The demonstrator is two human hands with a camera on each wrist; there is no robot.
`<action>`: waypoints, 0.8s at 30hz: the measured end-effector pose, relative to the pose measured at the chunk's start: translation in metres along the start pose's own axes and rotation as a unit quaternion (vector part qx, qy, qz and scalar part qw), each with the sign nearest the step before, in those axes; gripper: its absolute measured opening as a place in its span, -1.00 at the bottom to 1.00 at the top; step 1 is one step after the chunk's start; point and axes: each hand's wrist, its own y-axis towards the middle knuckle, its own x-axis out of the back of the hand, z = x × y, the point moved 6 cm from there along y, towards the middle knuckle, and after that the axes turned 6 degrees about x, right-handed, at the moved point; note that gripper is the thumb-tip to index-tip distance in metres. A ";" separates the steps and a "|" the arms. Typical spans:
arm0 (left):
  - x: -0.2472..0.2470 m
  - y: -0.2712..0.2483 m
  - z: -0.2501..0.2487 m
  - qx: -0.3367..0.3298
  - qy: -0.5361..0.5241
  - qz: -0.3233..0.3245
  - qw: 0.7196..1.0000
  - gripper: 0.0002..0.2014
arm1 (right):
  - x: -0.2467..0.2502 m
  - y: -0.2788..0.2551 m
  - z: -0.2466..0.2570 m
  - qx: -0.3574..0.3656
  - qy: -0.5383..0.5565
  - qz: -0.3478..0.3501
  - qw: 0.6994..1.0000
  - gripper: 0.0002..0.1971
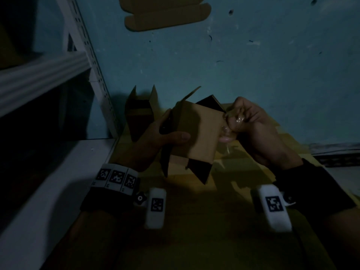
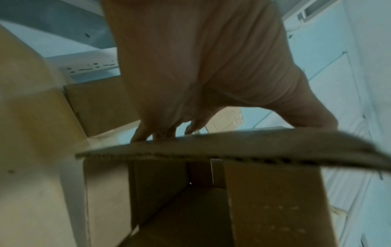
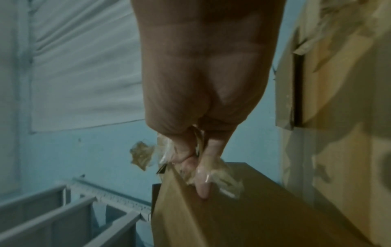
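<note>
Grey shelving (image 1: 44,73) far left. The left hand (image 1: 155,138) grips the cardboard box (image 1: 202,131), thumb across its face, held above the yellowish surface (image 1: 194,240), and the right hand (image 1: 253,123) pinches crumpled clear tape (image 1: 226,137) at the box's right edge.

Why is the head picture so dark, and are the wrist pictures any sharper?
Head view: dim, underexposed, the cardboard box half in shadow. Left wrist view: brighter, but the flap edge smears with blur. Right wrist view: brighter, clear tape glinting on the fingers.
</note>
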 end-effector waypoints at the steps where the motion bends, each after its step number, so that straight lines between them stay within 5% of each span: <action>1: -0.001 0.000 0.000 -0.003 -0.003 0.008 1.000 0.07 | -0.001 0.000 -0.001 -0.006 0.003 0.003 1.000 -0.68; 15: -0.002 -0.001 0.006 -0.007 -0.014 0.038 0.999 -0.20 | 0.013 0.002 -0.004 -0.006 -0.134 -0.034 0.990 -0.79; 20: -0.005 -0.004 0.004 -0.002 -0.020 0.043 0.999 -0.11 | 0.011 0.000 -0.010 -0.028 -0.125 -0.008 0.992 -0.78; 24: -0.003 -0.003 0.009 0.030 -0.087 0.039 0.995 -0.56 | 0.009 -0.002 -0.017 -0.077 -0.101 0.008 0.992 -0.77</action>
